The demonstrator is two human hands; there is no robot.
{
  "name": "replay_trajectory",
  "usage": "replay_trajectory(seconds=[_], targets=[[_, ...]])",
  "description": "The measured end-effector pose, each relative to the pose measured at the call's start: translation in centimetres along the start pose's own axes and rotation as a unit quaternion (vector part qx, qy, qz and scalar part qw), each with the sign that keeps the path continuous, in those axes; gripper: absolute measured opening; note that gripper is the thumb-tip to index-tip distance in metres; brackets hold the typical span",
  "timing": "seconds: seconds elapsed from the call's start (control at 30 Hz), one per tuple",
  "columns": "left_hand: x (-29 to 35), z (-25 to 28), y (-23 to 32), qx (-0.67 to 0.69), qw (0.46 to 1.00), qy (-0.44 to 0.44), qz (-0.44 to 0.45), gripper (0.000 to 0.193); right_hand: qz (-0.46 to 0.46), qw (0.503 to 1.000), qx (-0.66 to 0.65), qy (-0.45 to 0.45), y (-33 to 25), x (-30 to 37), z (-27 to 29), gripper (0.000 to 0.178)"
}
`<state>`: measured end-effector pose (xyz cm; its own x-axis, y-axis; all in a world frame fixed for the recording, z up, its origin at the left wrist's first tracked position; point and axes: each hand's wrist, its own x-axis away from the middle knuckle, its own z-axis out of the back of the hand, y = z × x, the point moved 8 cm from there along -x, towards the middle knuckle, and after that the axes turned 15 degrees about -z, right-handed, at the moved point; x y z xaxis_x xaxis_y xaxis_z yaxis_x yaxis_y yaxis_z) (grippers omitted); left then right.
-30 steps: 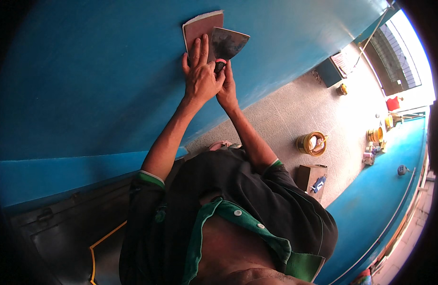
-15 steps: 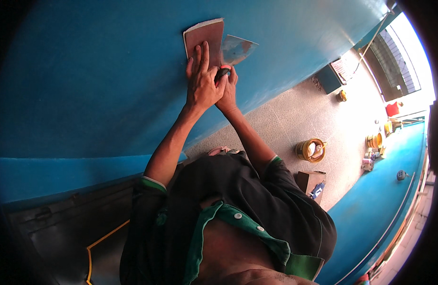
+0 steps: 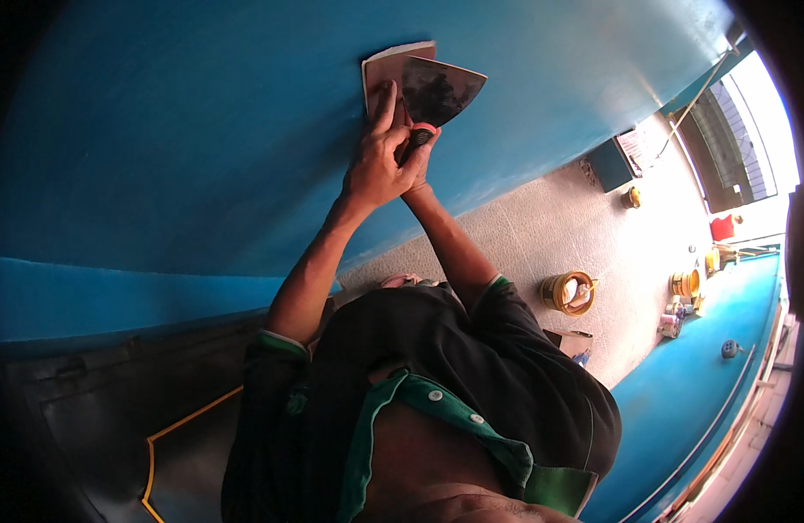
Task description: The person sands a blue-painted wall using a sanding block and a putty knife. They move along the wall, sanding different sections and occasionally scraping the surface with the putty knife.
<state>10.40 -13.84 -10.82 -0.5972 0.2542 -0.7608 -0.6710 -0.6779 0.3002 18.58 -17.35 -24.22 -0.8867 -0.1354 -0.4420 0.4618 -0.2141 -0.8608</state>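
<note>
Against blue wall, laying left hand on brown sheet with a finger outstretched; cannot tell whether pinching it. Clasping broad-bladed scraper by its handle with right hand, partly hidden behind left.

A brown rectangular sanding sheet with a pale edge lies against the blue painted wall; a fan-shaped metal scraper, dark-smeared, black-and-red-handled, is tilted in front of that wall.
</note>
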Motion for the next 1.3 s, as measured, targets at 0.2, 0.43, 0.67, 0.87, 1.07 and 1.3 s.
replay_trajectory(seconds=[0.2, 0.43, 0.67, 0.87, 1.07, 1.3], targets=[[2.6, 6.3, 3.8, 0.024, 0.999, 0.001, 0.029, 0.020, 0.054, 0.963, 0.222, 0.142, -0.2, -2.1, 6.1, 0.093], [17.6, 10.1, 3.4, 0.178, 0.934, 0.106, 0.290, 0.017, 0.039, 0.964, 0.246, 0.093, 3.0, -3.8, 8.7, 0.090], [29.2, 11.0, 4.2, 0.163, 0.903, 0.178, 0.356, 0.021, 0.047, 0.971, 0.181, 0.151, 4.6, -4.4, 7.1, 0.073], [34.3, 10.7, 4.7, 0.148, 0.865, 0.178, 0.445, 0.021, 0.181, 0.945, 0.188, 0.197, -5.9, -10.2, 9.9, 0.064], [36.2, 10.5, 6.2, 0.124, 0.824, 0.285, 0.474, 0.022, 0.224, 0.926, 0.177, 0.249, -14.5, -15.9, 11.1, 0.061], [36.6, 10.3, 6.7, 0.080, 0.820, 0.229, 0.518, 0.025, 0.116, 0.975, 0.151, 0.116, 8.2, -2.2, 4.2, 0.063]])
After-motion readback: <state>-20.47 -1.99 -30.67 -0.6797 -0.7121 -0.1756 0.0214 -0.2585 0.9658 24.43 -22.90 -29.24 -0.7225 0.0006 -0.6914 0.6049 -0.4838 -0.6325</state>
